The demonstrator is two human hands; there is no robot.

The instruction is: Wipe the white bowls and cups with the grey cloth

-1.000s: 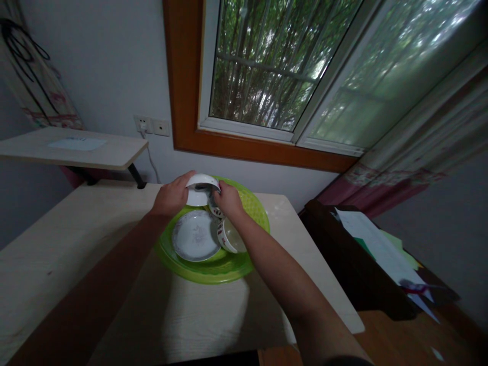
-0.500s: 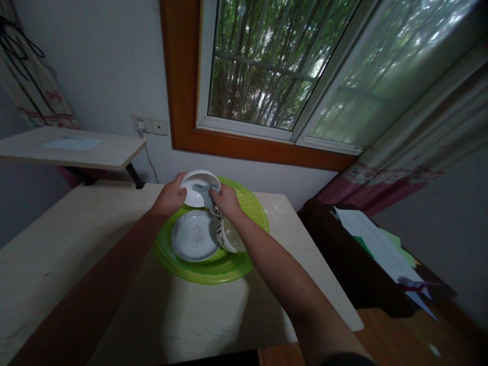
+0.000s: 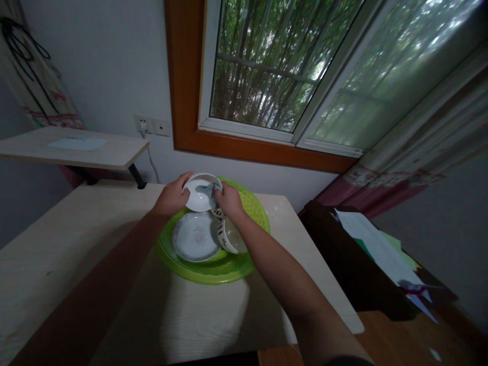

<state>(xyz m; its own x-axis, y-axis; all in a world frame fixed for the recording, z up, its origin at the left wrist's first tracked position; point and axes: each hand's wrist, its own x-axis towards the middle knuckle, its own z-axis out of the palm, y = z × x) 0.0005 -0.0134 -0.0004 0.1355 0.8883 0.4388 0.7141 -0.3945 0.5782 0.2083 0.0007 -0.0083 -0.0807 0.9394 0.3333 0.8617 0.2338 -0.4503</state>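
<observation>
A white bowl [image 3: 196, 202] is tilted with its inside toward me, held above the far part of a round green basin [image 3: 213, 277]. My left hand [image 3: 173, 195] grips its left rim, thumb inside. My right hand [image 3: 229, 200] pinches a grey-green cloth [image 3: 213, 195] against the bowl's right inner side. Below the bowl, a white plate with a grey patterned edge [image 3: 196, 236] lies in the basin. Right of the plate, a patterned bowl [image 3: 229, 236] rests on its side, partly hidden by my right forearm. Another patterned piece [image 3: 218, 212] shows just under the cloth.
The basin stands on a pale wooden table [image 3: 206, 315]. A raised shelf [image 3: 114, 152] with a paper sheet is at the back left. Behind are a wall socket [image 3: 152, 125] and a window. Papers [image 3: 373, 244] lie on a dark piece of furniture to the right.
The cloth has shifted slightly within the bowl, moving with my right hand. The bowl sits a touch lower and further right in view. My left hand keeps its grip.
</observation>
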